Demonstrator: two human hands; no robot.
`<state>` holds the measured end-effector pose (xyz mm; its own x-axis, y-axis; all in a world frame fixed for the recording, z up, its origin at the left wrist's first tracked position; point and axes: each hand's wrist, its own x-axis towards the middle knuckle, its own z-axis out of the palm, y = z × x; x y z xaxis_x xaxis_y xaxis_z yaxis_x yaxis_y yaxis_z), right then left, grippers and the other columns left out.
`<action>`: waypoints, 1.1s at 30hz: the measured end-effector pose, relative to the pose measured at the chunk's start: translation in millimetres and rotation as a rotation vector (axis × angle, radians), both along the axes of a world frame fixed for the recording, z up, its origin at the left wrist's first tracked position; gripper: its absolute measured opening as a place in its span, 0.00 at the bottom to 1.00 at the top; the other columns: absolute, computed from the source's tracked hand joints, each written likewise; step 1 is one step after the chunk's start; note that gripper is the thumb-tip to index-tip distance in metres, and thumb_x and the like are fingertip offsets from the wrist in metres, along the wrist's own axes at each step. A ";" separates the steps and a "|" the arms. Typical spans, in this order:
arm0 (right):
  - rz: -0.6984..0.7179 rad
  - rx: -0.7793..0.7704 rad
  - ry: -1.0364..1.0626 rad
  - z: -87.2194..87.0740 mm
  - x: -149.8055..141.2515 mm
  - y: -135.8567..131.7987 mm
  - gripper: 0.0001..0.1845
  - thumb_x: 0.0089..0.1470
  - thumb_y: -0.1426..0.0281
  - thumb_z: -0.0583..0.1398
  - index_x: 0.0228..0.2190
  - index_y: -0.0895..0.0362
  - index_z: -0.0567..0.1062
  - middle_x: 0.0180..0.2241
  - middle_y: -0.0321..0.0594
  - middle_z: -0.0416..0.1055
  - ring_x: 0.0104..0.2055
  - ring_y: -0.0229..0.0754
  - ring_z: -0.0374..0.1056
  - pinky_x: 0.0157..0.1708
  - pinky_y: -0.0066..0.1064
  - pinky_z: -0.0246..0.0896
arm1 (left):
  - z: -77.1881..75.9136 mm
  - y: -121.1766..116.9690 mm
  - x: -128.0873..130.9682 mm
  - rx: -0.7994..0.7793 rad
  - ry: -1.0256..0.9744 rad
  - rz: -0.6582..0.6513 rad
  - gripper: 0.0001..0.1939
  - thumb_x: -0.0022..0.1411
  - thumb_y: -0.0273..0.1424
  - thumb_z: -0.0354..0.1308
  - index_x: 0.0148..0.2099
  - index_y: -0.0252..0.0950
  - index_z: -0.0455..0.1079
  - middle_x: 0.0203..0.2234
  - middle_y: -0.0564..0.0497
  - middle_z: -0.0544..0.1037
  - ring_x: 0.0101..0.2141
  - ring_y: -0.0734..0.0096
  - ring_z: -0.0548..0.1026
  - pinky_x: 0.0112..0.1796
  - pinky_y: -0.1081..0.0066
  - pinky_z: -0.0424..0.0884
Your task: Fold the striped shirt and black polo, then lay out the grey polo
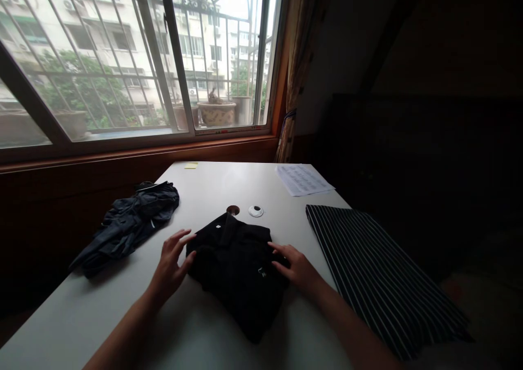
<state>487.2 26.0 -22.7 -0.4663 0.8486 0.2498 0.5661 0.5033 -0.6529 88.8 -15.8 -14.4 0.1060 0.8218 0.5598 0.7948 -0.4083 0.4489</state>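
A black collared shirt [239, 266] lies bunched into a rough bundle on the white table [216, 185], its collar toward the far side. It carries a small white logo near its right side and a small white tag near the collar. At the shirt's left edge is my left hand [171, 264], fingers spread and tips at the cloth. My right hand [296, 266] rests against the right edge with thumb and fingers apart. Neither hand is closed round the fabric.
Crumpled dark clothing [131, 223] lies along the table's left edge. A folded striped cloth [376, 266] covers the right side. Printed sheets [304, 179], a yellow note [191, 165], a cable hole [232, 210] and its white cover [256, 211] are farther back, below a barred window [196, 59].
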 end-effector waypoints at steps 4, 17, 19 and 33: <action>0.016 -0.016 0.037 8.1 2.5 -1.1 0.19 0.61 0.67 0.58 0.53 0.50 0.76 0.43 0.41 0.76 0.46 0.46 0.72 0.50 0.38 0.67 | -26.8 8.2 -19.1 -0.178 -0.074 0.051 0.27 0.68 0.43 0.50 0.66 0.40 0.62 0.60 0.41 0.70 0.62 0.49 0.64 0.61 0.45 0.62; -0.396 -0.038 0.469 13.0 22.4 6.2 0.14 0.59 0.59 0.59 0.41 0.53 0.79 0.42 0.41 0.77 0.46 0.49 0.72 0.44 0.39 0.69 | -32.2 4.7 -10.7 -0.271 -0.060 0.018 0.36 0.65 0.42 0.56 0.71 0.40 0.54 0.61 0.40 0.70 0.62 0.50 0.67 0.60 0.49 0.64; -0.455 -0.066 0.540 11.1 23.5 7.8 0.15 0.58 0.57 0.60 0.41 0.53 0.79 0.43 0.42 0.77 0.47 0.50 0.72 0.47 0.41 0.68 | -32.1 4.9 -9.1 -0.265 -0.036 0.032 0.34 0.66 0.43 0.56 0.70 0.40 0.56 0.61 0.41 0.71 0.61 0.50 0.67 0.60 0.48 0.64; -0.690 -0.181 1.007 0.9 35.1 19.2 0.21 0.51 0.54 0.66 0.43 0.51 0.75 0.38 0.35 0.76 0.38 0.42 0.72 0.34 0.30 0.68 | -29.3 -3.1 8.9 -0.160 0.170 -0.035 0.22 0.62 0.47 0.62 0.53 0.44 0.70 0.65 0.44 0.63 0.65 0.46 0.59 0.61 0.44 0.63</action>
